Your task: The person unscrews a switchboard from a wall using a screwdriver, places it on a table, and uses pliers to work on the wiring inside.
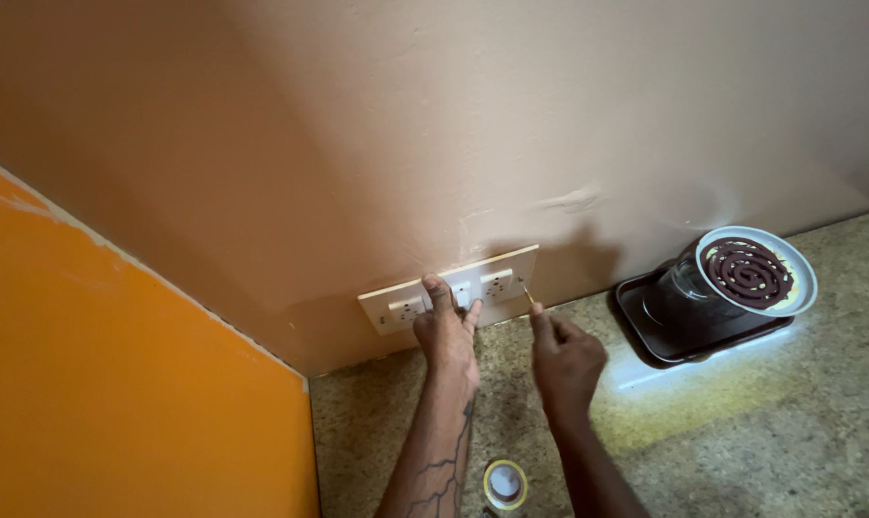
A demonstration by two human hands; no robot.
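Observation:
A cream socket plate (506,269) with switches sits low on the beige wall, just above the speckled floor. My left hand (446,331) presses flat against the middle of the plate, fingers spread over it. My right hand (564,357) holds a thin screwdriver (528,293), its tip at the plate's right edge.
An orange panel (118,384) fills the left side and meets the wall at a corner. A roll of yellow tape (504,482) lies on the floor (741,432) between my forearms. At the right, a dark tray (689,331) holds a glass jar with a coil on a white plate (756,270).

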